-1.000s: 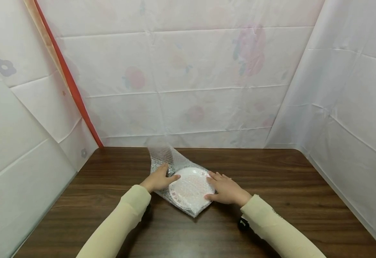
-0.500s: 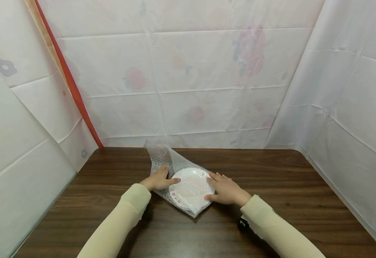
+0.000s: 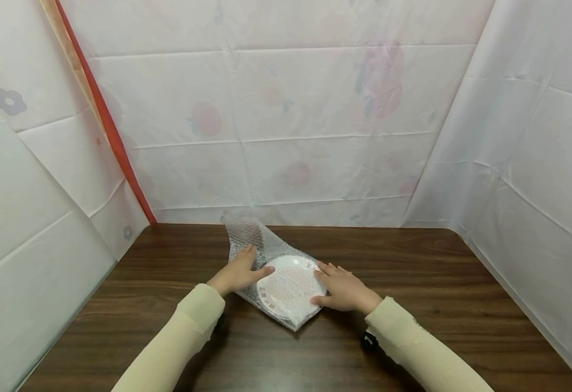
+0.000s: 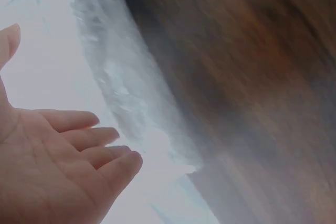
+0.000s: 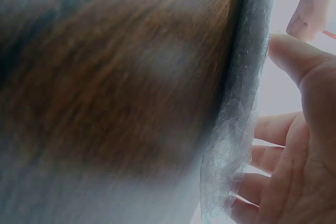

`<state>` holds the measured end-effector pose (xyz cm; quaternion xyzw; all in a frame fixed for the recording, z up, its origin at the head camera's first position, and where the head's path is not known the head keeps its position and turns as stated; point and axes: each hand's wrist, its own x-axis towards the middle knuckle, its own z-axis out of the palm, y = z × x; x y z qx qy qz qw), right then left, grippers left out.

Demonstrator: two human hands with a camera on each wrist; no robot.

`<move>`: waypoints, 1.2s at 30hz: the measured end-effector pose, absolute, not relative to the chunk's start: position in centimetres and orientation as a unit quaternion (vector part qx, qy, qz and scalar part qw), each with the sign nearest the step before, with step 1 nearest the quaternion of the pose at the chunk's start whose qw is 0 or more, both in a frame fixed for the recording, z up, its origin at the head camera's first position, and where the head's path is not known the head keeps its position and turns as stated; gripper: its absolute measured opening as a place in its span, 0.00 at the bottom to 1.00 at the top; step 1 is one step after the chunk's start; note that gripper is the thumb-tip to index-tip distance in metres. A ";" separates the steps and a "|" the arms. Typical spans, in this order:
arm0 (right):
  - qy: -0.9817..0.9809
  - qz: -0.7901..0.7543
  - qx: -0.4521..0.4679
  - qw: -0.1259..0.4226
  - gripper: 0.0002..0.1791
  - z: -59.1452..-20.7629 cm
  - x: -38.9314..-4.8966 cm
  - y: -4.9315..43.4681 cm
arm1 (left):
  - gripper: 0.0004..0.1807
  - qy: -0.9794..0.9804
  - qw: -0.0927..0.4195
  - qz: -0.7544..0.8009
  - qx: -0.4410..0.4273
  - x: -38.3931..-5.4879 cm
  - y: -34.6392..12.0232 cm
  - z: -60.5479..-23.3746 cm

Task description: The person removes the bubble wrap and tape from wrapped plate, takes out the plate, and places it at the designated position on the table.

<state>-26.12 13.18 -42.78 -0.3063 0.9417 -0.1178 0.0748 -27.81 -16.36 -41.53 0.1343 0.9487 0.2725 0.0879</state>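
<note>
A round white plate [image 3: 292, 286] with reddish printing near its rim lies on the table, covered by clear bubble wrap [image 3: 251, 234]. The wrap's loose end sticks up behind it at the back left. My left hand [image 3: 239, 270] is over the wrap left of the plate, fingers straight and thumb toward the rim; the left wrist view shows its palm and extended fingers [image 4: 86, 157]. On the plate's right edge rests my right hand [image 3: 343, 287], fingers spread. In the right wrist view, its fingertips meet the wrapped edge [image 5: 231, 145], partly hidden there.
Brown wood-grain table [image 3: 438, 305] surrounds the wrapped plate. White patterned sheeting [image 3: 286, 109] hangs behind the table and on both sides. A red strip [image 3: 104, 120] runs down the back left corner. A small black object [image 3: 369, 341] sits under the right sleeve.
My left hand has shifted slightly left, and its fingertips now reach a little farther up the wrap. The wrap's loose end wavers slightly. My right hand and the plate stay put.
</note>
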 end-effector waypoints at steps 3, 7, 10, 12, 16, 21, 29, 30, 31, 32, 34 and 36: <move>0.943 -0.116 -0.303 0.074 0.41 -42.8 -26.0 13.1 | 0.55 0.951 0.069 0.267 0.140 -27.1 -15.9 -41.4; 0.944 -0.114 -0.301 0.070 0.42 -42.7 -25.9 13.0 | 0.55 0.954 0.058 0.259 0.139 -26.0 -15.1 -41.5; 0.944 -0.113 -0.300 0.070 0.42 -42.7 -25.9 13.0 | 0.56 0.959 0.056 0.242 0.135 -25.1 -14.6 -41.7; 0.945 -0.113 -0.300 0.069 0.41 -42.7 -26.0 12.9 | 0.56 0.962 0.051 0.230 0.136 -24.7 -14.3 -41.8; 0.945 -0.113 -0.298 0.070 0.41 -42.7 -26.0 13.0 | 0.57 0.967 0.048 0.209 0.137 -23.9 -13.9 -41.9; 0.945 -0.115 -0.299 0.068 0.42 -42.6 -26.0 13.0 | 0.59 0.970 0.063 0.197 0.131 -23.4 -13.8 -42.2; 0.944 -0.116 -0.301 0.068 0.42 -42.6 -26.1 13.1 | 0.59 0.969 0.079 0.204 0.118 -23.2 -14.0 -42.6; 0.944 -0.116 -0.301 0.067 0.42 -42.6 -26.1 13.1 | 0.60 0.968 0.081 0.206 0.116 -23.2 -14.0 -42.6; 0.944 -0.117 -0.302 0.066 0.42 -42.6 -26.1 13.1 | 0.60 0.968 0.083 0.207 0.115 -23.2 -14.0 -42.7; 0.943 -0.119 -0.303 0.065 0.42 -42.6 -26.1 13.2 | 0.60 0.968 0.084 0.208 0.114 -23.2 -14.0 -42.7; 0.943 -0.121 -0.305 0.063 0.42 -42.6 -26.1 13.2 | 0.60 0.968 0.089 0.206 0.112 -23.2 -14.0 -42.7; 0.942 -0.124 -0.307 0.059 0.42 -42.7 -26.1 13.2 | 0.60 0.968 0.090 0.205 0.115 -23.2 -14.0 -42.8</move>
